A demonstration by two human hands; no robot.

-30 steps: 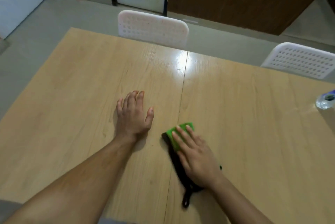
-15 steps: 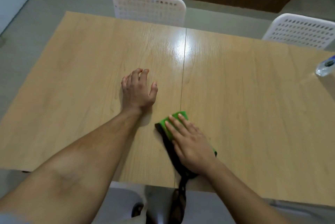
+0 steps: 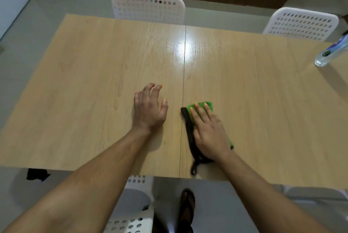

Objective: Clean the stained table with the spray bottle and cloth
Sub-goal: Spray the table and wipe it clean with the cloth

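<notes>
right hand [image 3: 209, 131] lies flat, fingers straight, pressing the green cloth [image 3: 202, 106] just right of the table [image 3: 94, 82] seam. left hand [image 3: 149, 109] rests open beside it. cloth looks soft and light, so palm pressure beats pinching. spray bottle [image 3: 332, 52] sits far right.

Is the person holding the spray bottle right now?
No, the spray bottle stands alone at the table's far right edge, while the right hand presses the cloth.
</notes>
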